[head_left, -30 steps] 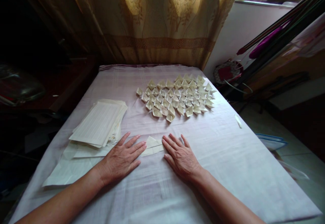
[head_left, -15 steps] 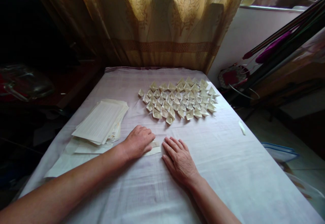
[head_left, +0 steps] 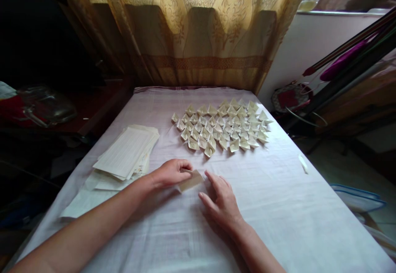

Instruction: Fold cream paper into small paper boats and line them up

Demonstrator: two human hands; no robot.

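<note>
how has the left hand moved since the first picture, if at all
Yes, the left hand has shifted right, away from the stack, and forward toward the boats.

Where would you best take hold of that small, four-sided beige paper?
Probably pinch the small, four-sided beige paper by its free right edge, from the right: that edge juts toward the right hand, while the left hand grips the opposite end.

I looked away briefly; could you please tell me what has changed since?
The left hand, flat at first, now grips the folded paper and has raised it. The right hand, which pressed its other end, has let go, fingers apart. The paper boats and paper stack stayed put.
</note>
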